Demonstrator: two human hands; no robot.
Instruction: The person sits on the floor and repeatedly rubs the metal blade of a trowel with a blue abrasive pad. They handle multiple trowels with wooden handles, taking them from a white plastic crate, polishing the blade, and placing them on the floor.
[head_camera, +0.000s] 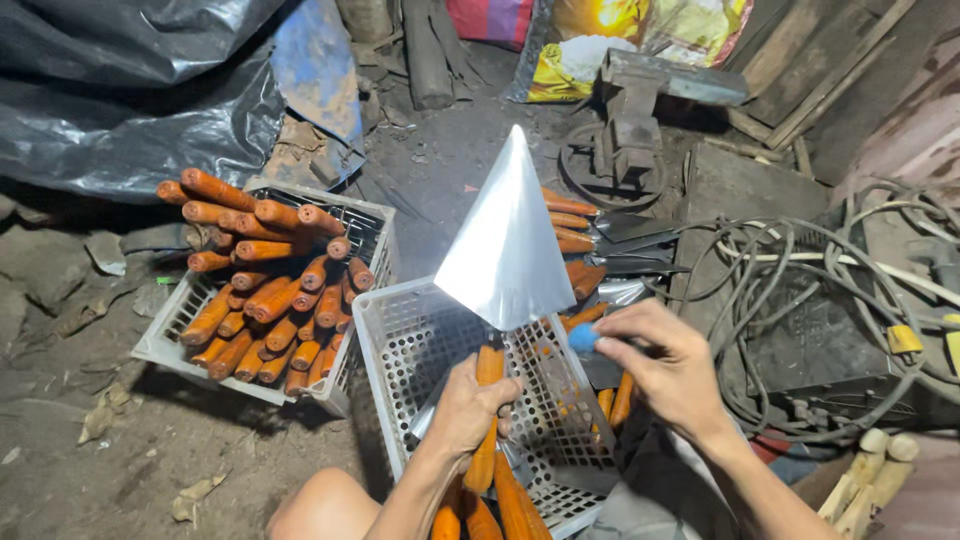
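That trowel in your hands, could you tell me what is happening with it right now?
The left hand grips the trowel by its orange wooden handle, its shiny triangular blade pointing up. The right hand holds a small blue thing near the blade's base. Below is a white plastic basket; to the left, another basket is piled with orange handles.

Left hand grips trowel (blade up); right hand pinches blue object.

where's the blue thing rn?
Head view, right of centre: the small blue object is pinched in the right hand, beside the lower edge of the triangular metal blade, over the white basket.
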